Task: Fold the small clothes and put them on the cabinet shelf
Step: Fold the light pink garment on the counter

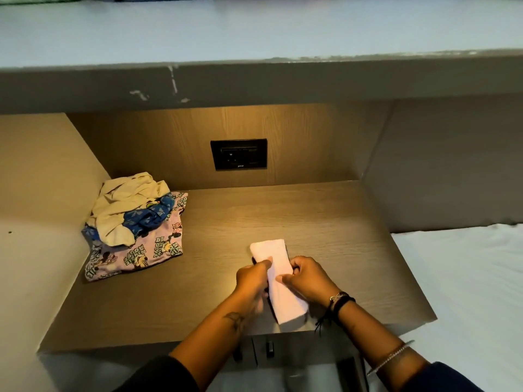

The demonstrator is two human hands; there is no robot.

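Note:
A small pale pink cloth [273, 257], folded into a long narrow strip, lies on the wooden shelf [311, 222] near its front edge. My left hand [252, 278] pinches its left side and my right hand [307, 278] grips its right side at the middle. At the shelf's back left sits a loose pile: a cream garment [124, 205] on top, a blue patterned one [150, 216] under it, and a lilac cartoon-print one [133, 256] at the bottom.
A black wall socket [238, 154] is set in the back panel. A thick pale ledge [254, 38] overhangs the shelf, with folded clothes at its far edge. A white bed sheet [467, 292] lies to the right. Drawer fronts show below the shelf.

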